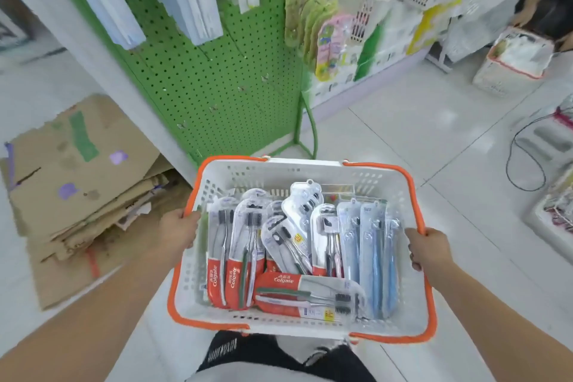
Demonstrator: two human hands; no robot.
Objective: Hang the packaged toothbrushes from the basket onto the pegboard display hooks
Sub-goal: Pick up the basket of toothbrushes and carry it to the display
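Roughly a dozen toothbrush packs (280, 253) lie loose in the basket (310, 174), none yet on the pegboard (217, 87).

Both hands are busy carrying: the left hand (178, 231) grips the basket's left rim, the right hand (429, 250) grips the right rim, in front of the green board. Packs look light: stiff card backs under thin, slippery clear blisters that would dent if squeezed. Best pinched at the flat top edge by the hang hole, one at a time, since they overlap. Red panels read "Colgate"; the blue packs' print and the yellow price stickers are too small to read.
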